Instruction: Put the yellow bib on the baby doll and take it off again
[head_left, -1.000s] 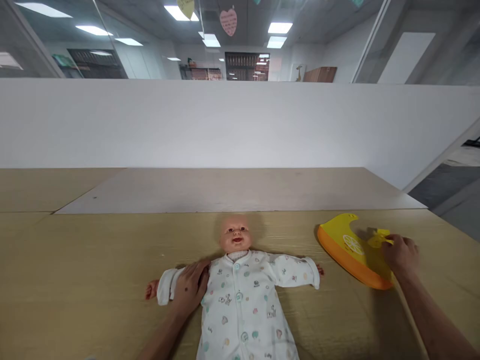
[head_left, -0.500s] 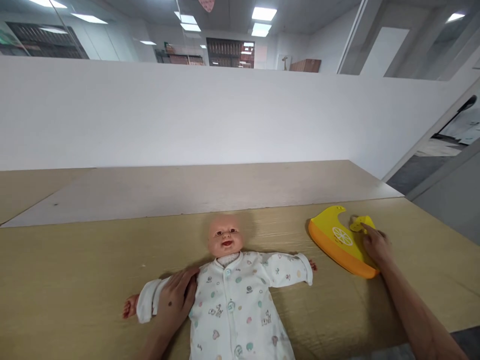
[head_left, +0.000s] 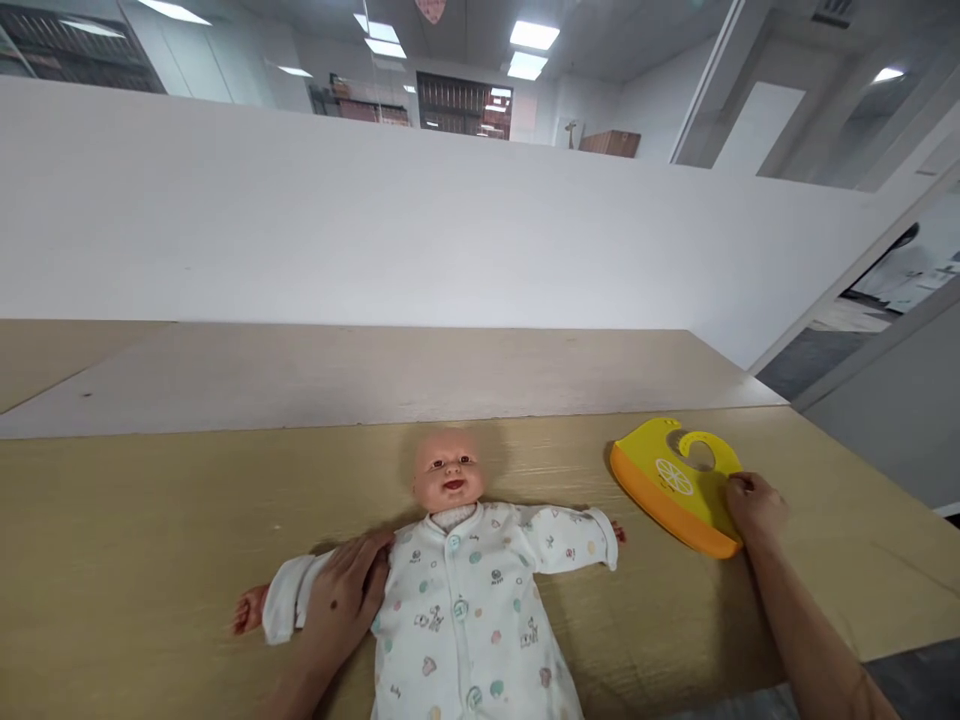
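Observation:
A baby doll (head_left: 461,610) in a white patterned sleepsuit lies on its back, head away from me and arms spread. Across its arm on my left lies my left hand (head_left: 349,590), fingers flat by the shoulder and thumb beside the torso. My right hand (head_left: 756,510) is closed, thumb against fingers, on the right edge of a yellow bib (head_left: 701,480) with an orange pocket and a white citrus-slice print. Flat on the table, the bib has its curved neck straps pointing away from me. My other right fingers are curled out of sight.
The wooden table (head_left: 187,520) meets a paler board (head_left: 375,375) at the back, with a low white wall (head_left: 375,220) behind it. Glass panels stand above the wall. At the right, the table edge borders a grey floor and an opening.
My right hand has moved from the neck strap to the bib's right edge and closed on it. The folded strap now lies flat in a curve. My left hand stays on the doll.

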